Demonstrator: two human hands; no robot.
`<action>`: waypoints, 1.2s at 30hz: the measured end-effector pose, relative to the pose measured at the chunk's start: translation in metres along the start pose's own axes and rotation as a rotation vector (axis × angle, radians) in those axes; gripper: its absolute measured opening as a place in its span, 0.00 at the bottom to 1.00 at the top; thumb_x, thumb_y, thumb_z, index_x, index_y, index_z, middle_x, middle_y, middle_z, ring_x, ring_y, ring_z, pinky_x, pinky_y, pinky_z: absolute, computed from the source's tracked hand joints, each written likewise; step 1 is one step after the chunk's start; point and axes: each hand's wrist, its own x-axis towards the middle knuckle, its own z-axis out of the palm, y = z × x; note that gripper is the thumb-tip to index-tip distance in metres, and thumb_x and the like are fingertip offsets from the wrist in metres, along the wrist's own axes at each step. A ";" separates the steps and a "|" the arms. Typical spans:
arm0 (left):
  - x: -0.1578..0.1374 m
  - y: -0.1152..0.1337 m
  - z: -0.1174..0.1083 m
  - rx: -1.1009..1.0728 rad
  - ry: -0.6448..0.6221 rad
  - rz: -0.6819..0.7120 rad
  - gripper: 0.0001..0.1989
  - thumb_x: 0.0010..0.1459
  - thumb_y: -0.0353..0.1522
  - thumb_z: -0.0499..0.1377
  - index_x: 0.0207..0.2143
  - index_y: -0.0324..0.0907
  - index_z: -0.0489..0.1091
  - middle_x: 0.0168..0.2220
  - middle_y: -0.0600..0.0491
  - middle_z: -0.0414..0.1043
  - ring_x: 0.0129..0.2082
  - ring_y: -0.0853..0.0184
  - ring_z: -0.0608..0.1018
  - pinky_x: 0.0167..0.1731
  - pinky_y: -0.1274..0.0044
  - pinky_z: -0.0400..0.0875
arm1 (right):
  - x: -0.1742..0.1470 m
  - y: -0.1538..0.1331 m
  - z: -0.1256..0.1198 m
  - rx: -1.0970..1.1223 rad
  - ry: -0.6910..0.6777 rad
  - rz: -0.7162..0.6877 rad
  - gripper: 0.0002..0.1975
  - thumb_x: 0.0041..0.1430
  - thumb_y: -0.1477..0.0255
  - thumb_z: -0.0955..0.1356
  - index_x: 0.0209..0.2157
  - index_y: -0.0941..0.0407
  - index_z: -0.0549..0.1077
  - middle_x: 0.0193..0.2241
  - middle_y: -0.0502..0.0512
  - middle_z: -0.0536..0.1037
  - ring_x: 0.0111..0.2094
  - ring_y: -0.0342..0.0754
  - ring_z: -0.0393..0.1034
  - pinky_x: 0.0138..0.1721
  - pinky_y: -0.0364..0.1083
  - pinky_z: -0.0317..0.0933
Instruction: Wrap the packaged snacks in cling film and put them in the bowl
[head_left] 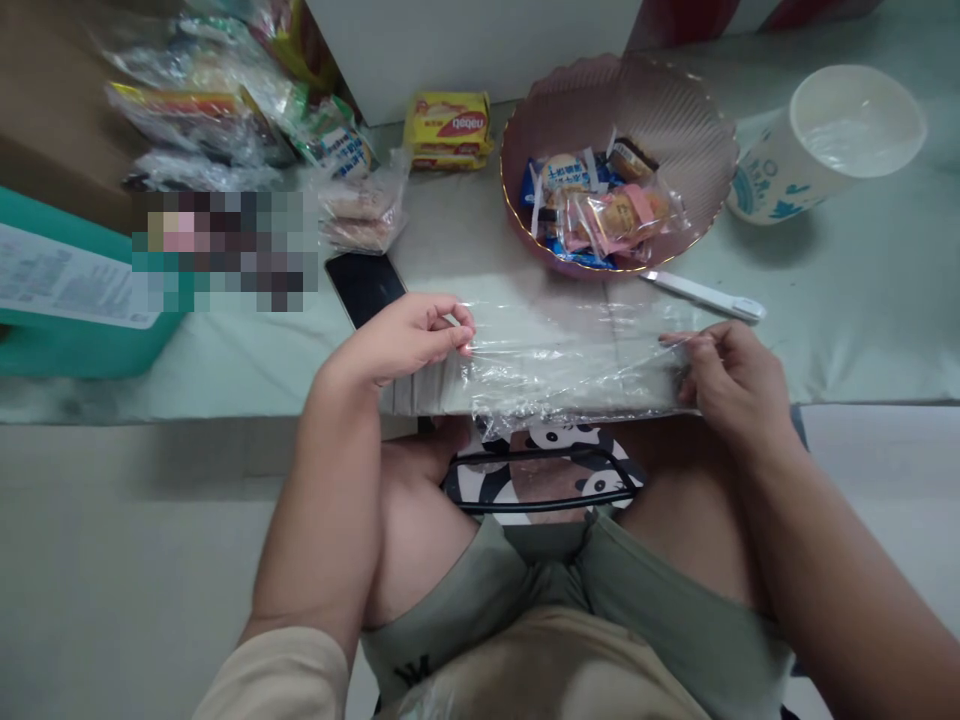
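While my left hand [416, 338] pinches the clear film [555, 372] stretched between my hands, uneven pull could tear it, and slack could catch the white-handled tool [709, 296] just beyond my right hand [741, 388], which pinches the other end.

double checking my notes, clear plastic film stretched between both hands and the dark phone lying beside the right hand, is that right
One thing is off: the head view shows the dark phone lying beside the left hand, not the right hand. The clear plastic film is indeed stretched between both hands.
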 end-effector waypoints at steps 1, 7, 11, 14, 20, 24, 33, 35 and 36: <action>0.000 0.000 0.001 0.036 0.013 0.026 0.04 0.55 0.31 0.64 0.28 0.42 0.74 0.24 0.52 0.77 0.18 0.74 0.66 0.19 0.80 0.54 | 0.000 0.000 0.000 -0.001 0.004 0.006 0.13 0.62 0.58 0.64 0.30 0.52 0.61 0.41 0.59 0.85 0.14 0.42 0.65 0.20 0.45 0.59; -0.001 0.001 0.008 0.185 0.140 0.152 0.06 0.62 0.34 0.59 0.32 0.43 0.69 0.28 0.53 0.78 0.19 0.73 0.66 0.22 0.79 0.56 | 0.000 0.000 0.000 -0.011 0.008 0.001 0.13 0.62 0.58 0.64 0.31 0.52 0.62 0.43 0.59 0.85 0.14 0.42 0.65 0.20 0.45 0.60; -0.002 0.001 0.006 0.397 0.180 0.220 0.07 0.65 0.36 0.54 0.35 0.43 0.68 0.23 0.57 0.71 0.22 0.70 0.67 0.26 0.77 0.57 | 0.000 0.002 0.000 -0.030 0.026 -0.003 0.13 0.61 0.58 0.64 0.30 0.52 0.62 0.38 0.57 0.85 0.14 0.42 0.65 0.21 0.45 0.60; -0.002 0.001 0.003 0.502 0.234 0.239 0.08 0.65 0.36 0.54 0.35 0.44 0.68 0.21 0.58 0.65 0.23 0.69 0.65 0.27 0.76 0.56 | 0.001 0.002 0.001 -0.026 0.021 -0.010 0.14 0.60 0.57 0.63 0.30 0.52 0.62 0.38 0.57 0.85 0.14 0.42 0.65 0.22 0.46 0.61; 0.005 -0.002 0.012 0.330 0.313 0.316 0.09 0.65 0.35 0.55 0.31 0.43 0.66 0.25 0.56 0.65 0.25 0.70 0.67 0.26 0.78 0.59 | 0.001 -0.002 0.001 -0.044 0.025 0.000 0.13 0.59 0.58 0.63 0.30 0.52 0.63 0.37 0.58 0.85 0.14 0.42 0.64 0.21 0.45 0.59; 0.017 -0.006 0.030 0.050 0.305 0.245 0.09 0.70 0.37 0.51 0.35 0.45 0.62 0.29 0.56 0.71 0.23 0.72 0.72 0.25 0.79 0.64 | 0.001 -0.002 0.000 -0.051 0.026 -0.008 0.13 0.59 0.58 0.63 0.31 0.53 0.66 0.31 0.54 0.84 0.15 0.42 0.64 0.22 0.45 0.58; 0.016 -0.002 0.020 0.251 0.381 0.292 0.08 0.66 0.32 0.55 0.31 0.44 0.64 0.17 0.61 0.55 0.17 0.73 0.59 0.21 0.77 0.50 | 0.002 0.002 0.001 -0.014 0.025 0.007 0.13 0.60 0.57 0.64 0.30 0.52 0.65 0.31 0.53 0.84 0.15 0.42 0.64 0.22 0.45 0.59; 0.014 -0.001 0.015 0.286 0.364 0.277 0.08 0.64 0.32 0.56 0.30 0.43 0.66 0.17 0.61 0.53 0.17 0.73 0.57 0.21 0.76 0.48 | 0.002 0.002 0.000 -0.016 0.025 0.003 0.14 0.60 0.57 0.64 0.30 0.53 0.65 0.37 0.56 0.85 0.15 0.41 0.64 0.22 0.45 0.58; 0.014 -0.002 0.014 0.290 0.361 0.276 0.08 0.64 0.31 0.56 0.29 0.43 0.67 0.17 0.61 0.54 0.18 0.73 0.57 0.21 0.77 0.48 | 0.002 0.002 0.000 -0.019 0.026 0.002 0.14 0.60 0.57 0.64 0.31 0.53 0.65 0.38 0.56 0.85 0.15 0.41 0.64 0.22 0.45 0.58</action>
